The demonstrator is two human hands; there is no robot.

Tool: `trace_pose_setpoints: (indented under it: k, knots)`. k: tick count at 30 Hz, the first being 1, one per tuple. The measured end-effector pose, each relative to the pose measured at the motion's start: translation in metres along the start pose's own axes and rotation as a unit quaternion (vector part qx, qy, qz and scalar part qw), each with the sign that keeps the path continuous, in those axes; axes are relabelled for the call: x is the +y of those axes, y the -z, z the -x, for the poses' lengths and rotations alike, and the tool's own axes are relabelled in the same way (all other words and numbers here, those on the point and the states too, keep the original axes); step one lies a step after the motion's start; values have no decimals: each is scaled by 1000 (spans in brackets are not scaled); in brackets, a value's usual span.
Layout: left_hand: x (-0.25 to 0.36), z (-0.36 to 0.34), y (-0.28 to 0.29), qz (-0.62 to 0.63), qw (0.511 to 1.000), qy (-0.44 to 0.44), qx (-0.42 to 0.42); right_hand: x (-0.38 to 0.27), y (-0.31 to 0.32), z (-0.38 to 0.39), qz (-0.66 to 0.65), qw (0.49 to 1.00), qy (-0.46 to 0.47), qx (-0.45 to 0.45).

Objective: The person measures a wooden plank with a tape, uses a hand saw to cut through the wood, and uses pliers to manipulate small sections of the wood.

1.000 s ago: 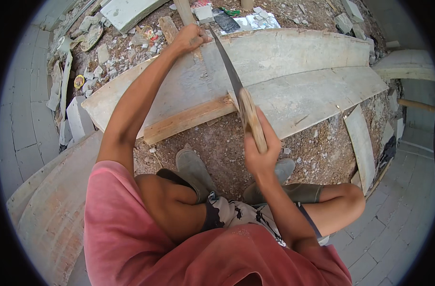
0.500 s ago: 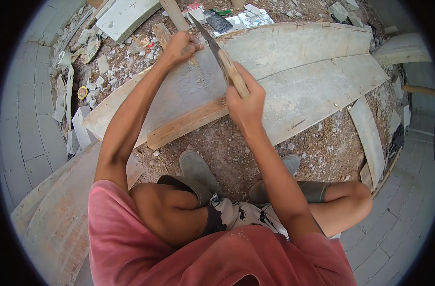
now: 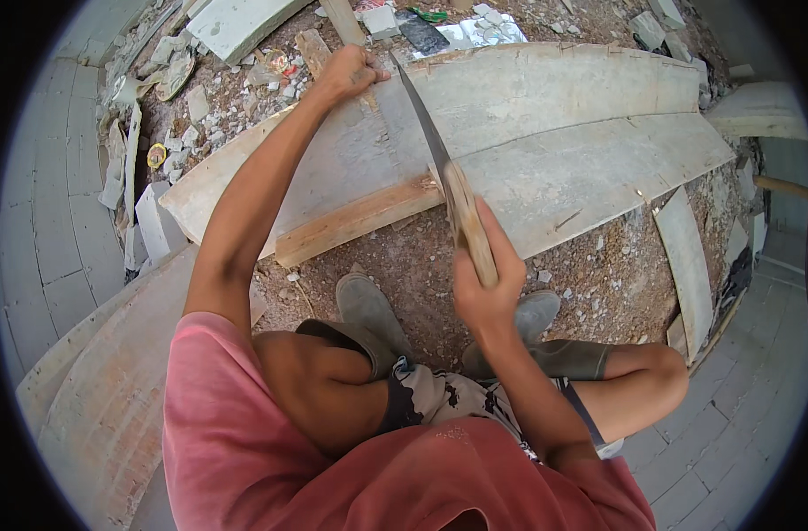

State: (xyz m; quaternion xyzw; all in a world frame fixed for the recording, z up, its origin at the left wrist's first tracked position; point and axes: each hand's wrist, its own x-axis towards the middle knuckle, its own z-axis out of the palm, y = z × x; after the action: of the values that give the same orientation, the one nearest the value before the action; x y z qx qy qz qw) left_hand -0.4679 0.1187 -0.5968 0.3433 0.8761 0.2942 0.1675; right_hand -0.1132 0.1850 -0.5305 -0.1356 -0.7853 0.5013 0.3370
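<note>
My right hand (image 3: 492, 288) is closed around the wooden handle of a handsaw (image 3: 423, 108). The dark, tapering blade slants up and left over a weathered, pale grey board (image 3: 589, 155). At the board's far edge, beside a wooden batten (image 3: 342, 19), my left hand (image 3: 346, 74) is closed with its fingers curled; it seems to grip the edge, though the fingertips are partly hidden. A squared timber (image 3: 355, 221) lies along the board's near side, its right end close to the saw. A rough line runs across the board just left of the blade.
Rubble and dirt surround the board, with a white block (image 3: 245, 26) at the far left. A narrow curved offcut (image 3: 685, 265) lies at right. Another worn board (image 3: 112, 389) is at the left. My boots (image 3: 368, 310) stand close to the timber.
My right hand has drawn the saw back toward me and slightly right, so its blade tip now sits nearer. My left hand keeps its place on the board while the view shifts a little.
</note>
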Motion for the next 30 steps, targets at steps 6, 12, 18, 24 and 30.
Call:
trace_pose_setpoints:
  k: [6, 12, 18, 24, 30]
  knots:
    - [31, 0, -20, 29, 999, -30, 0, -1, -29, -83, 17, 977, -208, -50]
    - [-16, -3, -10, -28, 999, -12, 10, -24, 15, -17, -18, 994, -101, -45]
    - [10, -5, -17, 36, 999, -19, -8, -17, 3, -54, 10, 977, -201, -77]
    - [18, -2, -17, 15, 998, -60, 26, -12, -22, -76, 19, 983, -179, -46]
    - [3, 11, 3, -10, 999, -34, 8, -20, 14, -7, -22, 994, -97, -41]
